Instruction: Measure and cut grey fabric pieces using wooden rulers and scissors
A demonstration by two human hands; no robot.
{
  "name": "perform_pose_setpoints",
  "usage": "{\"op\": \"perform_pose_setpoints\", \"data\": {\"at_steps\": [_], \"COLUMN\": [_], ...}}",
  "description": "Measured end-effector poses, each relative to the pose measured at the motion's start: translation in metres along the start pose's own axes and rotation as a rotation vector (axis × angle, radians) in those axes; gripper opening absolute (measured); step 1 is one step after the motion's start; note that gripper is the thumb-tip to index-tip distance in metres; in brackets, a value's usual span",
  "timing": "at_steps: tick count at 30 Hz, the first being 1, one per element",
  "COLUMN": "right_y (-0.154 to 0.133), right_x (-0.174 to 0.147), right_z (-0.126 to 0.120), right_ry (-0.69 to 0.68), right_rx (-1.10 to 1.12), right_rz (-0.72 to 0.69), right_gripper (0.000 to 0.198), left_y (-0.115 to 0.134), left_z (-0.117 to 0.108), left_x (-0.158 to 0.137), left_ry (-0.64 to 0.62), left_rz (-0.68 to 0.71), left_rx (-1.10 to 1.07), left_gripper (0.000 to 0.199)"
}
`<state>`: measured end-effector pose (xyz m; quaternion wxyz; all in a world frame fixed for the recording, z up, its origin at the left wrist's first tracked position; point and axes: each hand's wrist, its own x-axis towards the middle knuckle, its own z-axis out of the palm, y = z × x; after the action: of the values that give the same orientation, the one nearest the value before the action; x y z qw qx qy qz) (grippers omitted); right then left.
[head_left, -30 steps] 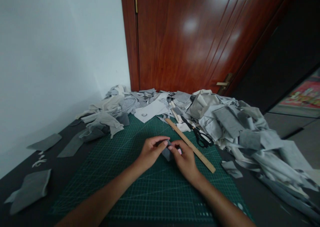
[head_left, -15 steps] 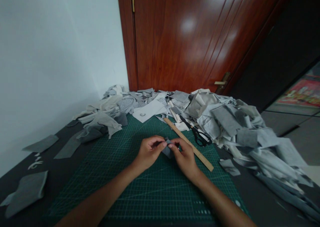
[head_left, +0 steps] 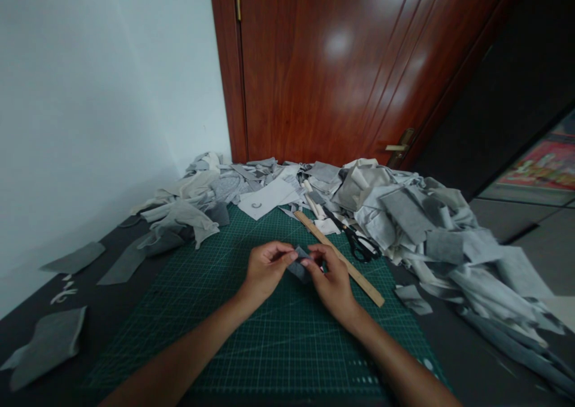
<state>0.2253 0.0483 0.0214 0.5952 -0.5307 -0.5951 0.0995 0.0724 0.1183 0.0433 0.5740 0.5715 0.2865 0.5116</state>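
A small piece of grey fabric [head_left: 300,269] is held between both hands, above the green cutting mat [head_left: 269,347]. My left hand [head_left: 268,269] pinches its left side between thumb and forefinger. On the other side, my right hand [head_left: 330,275] grips it with the thumb on top and the fingers curled behind. The fingers hide part of the fabric's edges. Just beyond my right hand, a wooden ruler [head_left: 359,278] lies slantwise on the mat. Black-handled scissors [head_left: 359,245] rest to the right of the ruler, against the scraps.
Heaped fabric scraps [head_left: 404,215] line the back and right of the table. A white paper sheet [head_left: 267,199] with a curved mark lies at the mat's far edge. More scraps [head_left: 49,341] lie on the left. A wall and a wooden door [head_left: 309,78] stand behind.
My left hand has shifted slightly to the left, and the fingertips of my two hands are a little farther apart. More of the grey fabric's top shows between them.
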Motion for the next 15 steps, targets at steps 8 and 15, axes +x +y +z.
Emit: {"op": "perform_pose_setpoints", "data": {"at_steps": [8,15], "right_y": [-0.002,-0.013], "right_x": [0.000,0.002], "right_z": [-0.001,0.001], "right_ry": [-0.056,-0.130], "right_rx": [0.033,0.230], "right_rz": [0.062,0.241], "right_gripper": [0.020,0.029], "left_y": [-0.001,-0.001], "left_z": [0.000,0.003], "left_x": [0.002,-0.005], "left_ry": [-0.002,-0.046], "left_rz": [0.002,0.091], "left_rx": [-0.018,0.119], "left_gripper": [0.032,0.023]}}
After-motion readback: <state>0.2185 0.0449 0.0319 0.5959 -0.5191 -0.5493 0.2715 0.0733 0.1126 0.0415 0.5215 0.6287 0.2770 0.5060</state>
